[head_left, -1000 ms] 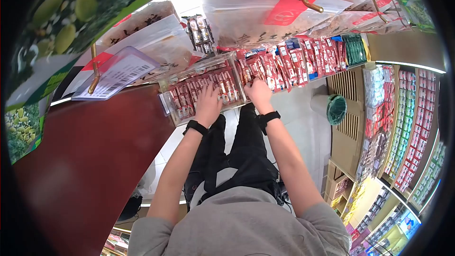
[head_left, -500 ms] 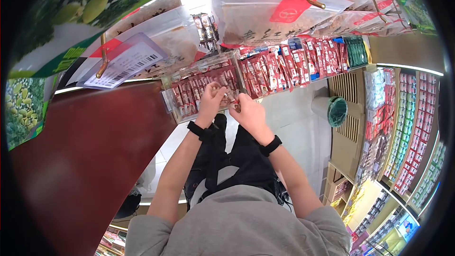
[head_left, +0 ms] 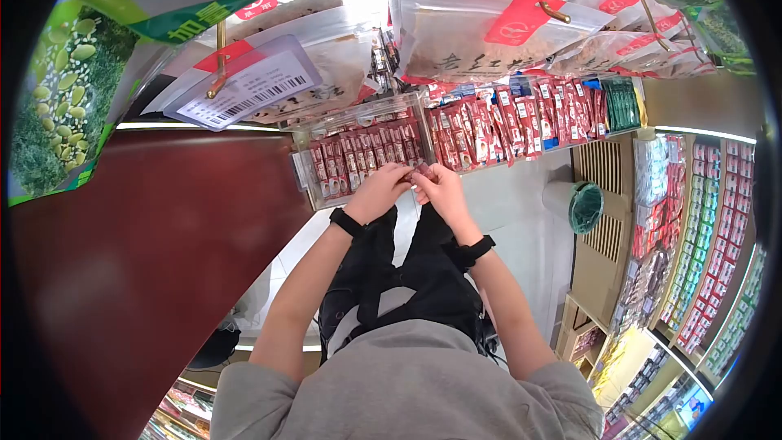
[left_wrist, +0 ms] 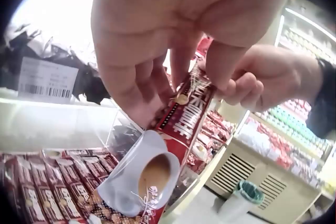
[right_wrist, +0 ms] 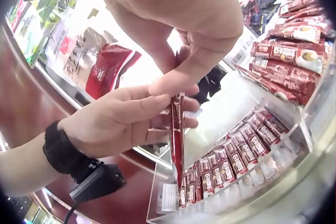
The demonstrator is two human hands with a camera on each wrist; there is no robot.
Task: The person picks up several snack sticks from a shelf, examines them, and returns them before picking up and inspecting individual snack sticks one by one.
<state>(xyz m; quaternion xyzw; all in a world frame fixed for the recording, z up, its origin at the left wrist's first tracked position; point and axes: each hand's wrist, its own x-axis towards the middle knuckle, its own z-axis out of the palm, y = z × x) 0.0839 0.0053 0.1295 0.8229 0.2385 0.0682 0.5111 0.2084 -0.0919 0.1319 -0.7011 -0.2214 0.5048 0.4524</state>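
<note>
Left hand (head_left: 384, 189): curled, thumb and fingers gripping the upper part of a slim dark-red foil sachet with a white cup print (left_wrist: 186, 119). Right hand (head_left: 444, 191): thumb and finger pinched at the sachet's top end. Neither spread wide. Sachet hangs cup end down between them, near the front right corner of an open clear plastic box (left_wrist: 58, 129); can't tell if over the box or just outside.

Step looks like turning and lining up the sachet. Best done holding the end seal, not squeezing the body; one hand should let go before lowering, cup end toward the person to match the neat row of dark-red sachets (right_wrist: 226, 169).

Edges: box front wall and right side could snag the foil; loose pile of red sachets (head_left: 481, 130) just beyond the right side. Clear hanging bags with red labels (head_left: 489, 33) crowd the far side, so most room is toward the person, above the floor
</note>
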